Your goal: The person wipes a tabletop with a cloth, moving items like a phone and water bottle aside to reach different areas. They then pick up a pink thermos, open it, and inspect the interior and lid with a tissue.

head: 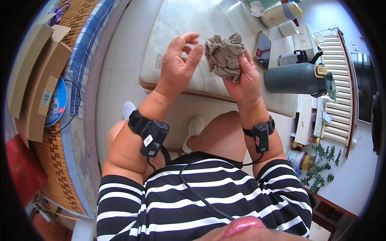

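My right hand (246,75) holds a crumpled grey-brown cloth (224,57) up over the near edge of a pale, glossy tabletop (178,18). The cloth is bunched, with folded edges at its top, and it hides part of my right fingers. Left of the cloth is my left hand (181,57), holding nothing, its fingers bent and the thumb apart from them. A narrow gap lies between the left thumb and the cloth. Both forearms wear black strapped devices with cables.
A dark green bottle (291,79) and a smartphone (263,49) are right of my right hand. A white cup (288,28) stands farther back. At left, an open cardboard box (49,81) lies on a woven mat (54,168). A leafy plant (322,165) is at lower right.
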Available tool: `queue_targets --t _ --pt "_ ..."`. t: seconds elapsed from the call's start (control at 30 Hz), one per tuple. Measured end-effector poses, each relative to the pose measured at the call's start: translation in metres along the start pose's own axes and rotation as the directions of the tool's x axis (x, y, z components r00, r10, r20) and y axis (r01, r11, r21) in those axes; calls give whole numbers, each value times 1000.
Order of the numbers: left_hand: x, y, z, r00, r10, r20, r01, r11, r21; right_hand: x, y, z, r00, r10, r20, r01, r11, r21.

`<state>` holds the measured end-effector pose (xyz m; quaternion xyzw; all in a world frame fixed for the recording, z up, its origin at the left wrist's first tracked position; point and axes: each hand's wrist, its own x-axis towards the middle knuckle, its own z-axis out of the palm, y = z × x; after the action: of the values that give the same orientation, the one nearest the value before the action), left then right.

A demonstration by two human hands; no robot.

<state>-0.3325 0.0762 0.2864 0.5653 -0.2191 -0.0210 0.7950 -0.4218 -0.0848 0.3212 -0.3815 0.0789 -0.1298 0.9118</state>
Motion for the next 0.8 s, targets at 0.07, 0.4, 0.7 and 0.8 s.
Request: queue_targets --t 0.07,0.4,0.7,0.8 --pt "-2 -1 0 998 -11 58 9 999 30 -2 3 1 999 33 -10 -33 999 21" --pt "8 -5 -15 946 -274 175 324 757 -567 4 -7 -11 981 -73 -179 52 991 -120" --pt "21 -12 -12 947 -321 -22 248 771 -587 6 -22 -25 938 -286 -196 200 909 -367" --pt "21 -6 -12 975 -223 -4 178 789 -588 2 -31 -30 906 -421 -47 333 776 -535"
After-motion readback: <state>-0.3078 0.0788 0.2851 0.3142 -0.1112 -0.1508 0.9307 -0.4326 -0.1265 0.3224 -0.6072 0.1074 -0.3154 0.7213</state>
